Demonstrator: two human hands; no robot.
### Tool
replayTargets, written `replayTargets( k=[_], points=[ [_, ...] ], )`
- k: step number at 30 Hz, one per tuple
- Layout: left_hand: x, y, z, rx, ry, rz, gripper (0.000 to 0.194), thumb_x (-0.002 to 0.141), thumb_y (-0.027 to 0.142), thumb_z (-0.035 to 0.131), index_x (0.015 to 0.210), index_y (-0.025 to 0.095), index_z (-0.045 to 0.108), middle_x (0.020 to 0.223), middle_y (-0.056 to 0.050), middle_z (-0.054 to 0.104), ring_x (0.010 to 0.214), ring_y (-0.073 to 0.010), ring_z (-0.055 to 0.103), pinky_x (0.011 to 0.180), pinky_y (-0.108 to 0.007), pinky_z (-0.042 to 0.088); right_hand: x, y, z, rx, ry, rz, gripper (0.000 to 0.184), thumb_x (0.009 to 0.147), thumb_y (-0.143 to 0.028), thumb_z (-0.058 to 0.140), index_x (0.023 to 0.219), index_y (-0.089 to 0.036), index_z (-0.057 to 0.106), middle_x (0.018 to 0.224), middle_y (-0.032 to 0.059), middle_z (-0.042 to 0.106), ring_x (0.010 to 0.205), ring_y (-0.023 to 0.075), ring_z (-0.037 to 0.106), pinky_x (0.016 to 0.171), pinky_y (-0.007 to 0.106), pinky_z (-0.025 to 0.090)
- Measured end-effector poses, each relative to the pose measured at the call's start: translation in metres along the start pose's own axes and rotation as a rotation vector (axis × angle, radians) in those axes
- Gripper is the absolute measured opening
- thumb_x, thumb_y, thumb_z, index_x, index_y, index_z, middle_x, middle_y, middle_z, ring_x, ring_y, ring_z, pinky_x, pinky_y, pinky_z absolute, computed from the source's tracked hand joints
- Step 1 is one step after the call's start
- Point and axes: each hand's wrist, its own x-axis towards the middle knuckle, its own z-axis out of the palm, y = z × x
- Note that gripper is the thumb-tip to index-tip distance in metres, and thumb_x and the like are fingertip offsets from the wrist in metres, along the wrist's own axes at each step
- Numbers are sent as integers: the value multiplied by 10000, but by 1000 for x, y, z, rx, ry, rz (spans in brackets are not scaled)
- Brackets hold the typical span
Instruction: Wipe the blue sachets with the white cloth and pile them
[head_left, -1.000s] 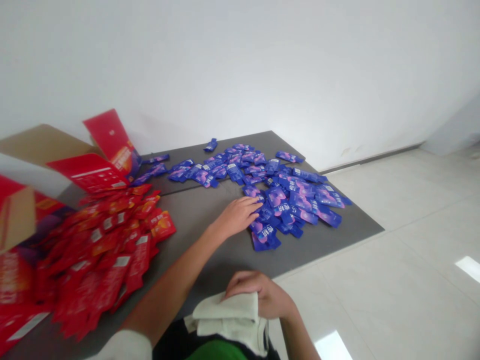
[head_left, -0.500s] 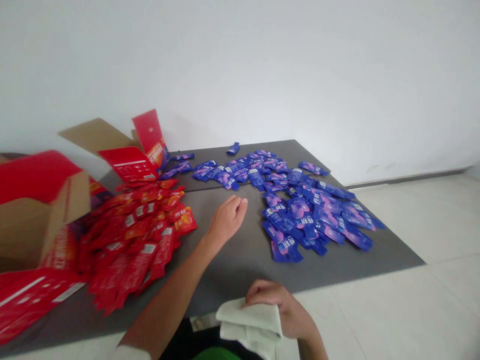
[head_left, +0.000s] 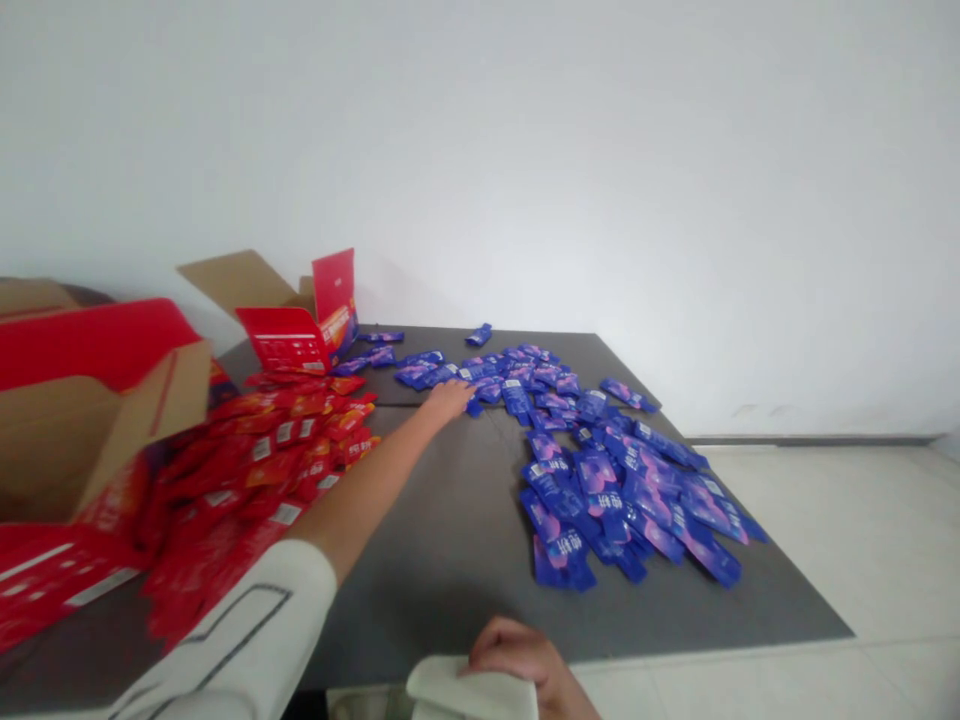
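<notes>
Hands apart: blue sachets (head_left: 555, 480) are reached by the open left hand (head_left: 448, 400); a folded cloth (head_left: 469, 690) is gripped by the right hand (head_left: 514, 648).

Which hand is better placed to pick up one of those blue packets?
Probably the left hand: it is stretched across the dark table, its fingers right beside the blue packets. The right hand sits on a folded cloth, much further from them.

pink-swirled blue sachets (head_left: 592, 490), white-labelled red sachets (head_left: 255, 462), white sleeve (head_left: 240, 620) with black lines
</notes>
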Motion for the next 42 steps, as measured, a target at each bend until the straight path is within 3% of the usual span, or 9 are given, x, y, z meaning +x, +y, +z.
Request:
replayTargets(
  k=[6, 12, 17, 22, 27, 32, 35, 38, 42],
  points=[
    [12, 3, 15, 110, 4, 34, 422, 993, 363, 656, 1372, 188, 594, 1432, -123, 580, 1286, -300, 582, 1074, -559, 495, 0, 33, -12, -8, -131, -106, 557, 875, -722, 642, 1150, -275, 828, 917, 122, 727, 849, 223, 697, 775, 317, 544],
    [10, -1, 16, 168, 3, 41, 393, 994, 361, 658, 1335, 171, 610, 1342, -114, 629, 1188, -271, 638, 1013, -518, 544, 0, 23, -9, 28, -104, -88, 544, 863, -717, 665, 1141, -279, 831, 916, 115, 724, 836, 210, 694, 772, 301, 540],
    [1, -11, 9, 166, -10, 60, 340, 990, 360, 666, 1261, 156, 644, 1286, -106, 656, 1144, -254, 657, 983, -491, 563, 1, -1, -3, 48, -43, -20, 528, 843, -691, 696, 1071, -242, 855, 889, 104, 700, 791, 196, 675, 716, 285, 511],
    [-15, -11, -3, 122, 22, 48, 315, 993, 372, 663, 1218, 151, 661, 1233, -93, 680, 1100, -239, 674, 968, -481, 569, 1, -18, 3, 43, 46, 119, 326, 838, -526, 797, 951, -228, 868, 876, 72, 688, 763, 163, 647, 679, 255, 472],
    [-37, 0, -29, 36, 134, 5, 228, 1042, 180, 510, 1202, 147, 671, 1228, -126, 714, 1190, -243, 666, 1031, -408, 501, 0, -17, 3, 22, 31, 26, 298, 890, -445, 755, 989, -181, 854, 890, 87, 691, 780, 165, 641, 704, 259, 488],
    [-81, 26, -66, -77, 236, -126, 390, 1114, 283, 282, 1197, 117, 625, 1099, -178, 739, 1067, -277, 714, 869, -349, 492, 0, -18, 1, 0, 27, -39, 331, 910, -455, 721, 976, -151, 835, 877, 91, 668, 769, 170, 627, 699, 269, 493],
    [-128, 40, -83, -154, 233, -183, 470, 1121, 405, 226, 1076, 163, 626, 926, -107, 740, 881, -242, 726, 724, -304, 465, 1, -22, 1, -18, 24, -29, 336, 917, -470, 717, 964, -157, 827, 878, 92, 664, 771, 180, 629, 703, 284, 501],
    [-185, 47, -84, -399, 83, -164, 481, 1093, 497, 280, 880, 219, 609, 756, -12, 690, 722, -185, 677, 613, -265, 414, 1, -23, 0, -39, 4, -30, 344, 925, -482, 706, 947, -158, 820, 868, 92, 659, 772, 191, 626, 709, 298, 509],
    [-247, 43, -57, -700, -197, -183, 453, 1046, 531, 361, 810, 225, 598, 706, 7, 671, 658, -177, 646, 567, -266, 386, 1, -22, -1, -37, -1, -67, 337, 928, -483, 704, 965, -167, 816, 867, 91, 658, 771, 191, 629, 708, 295, 505]
  ],
)
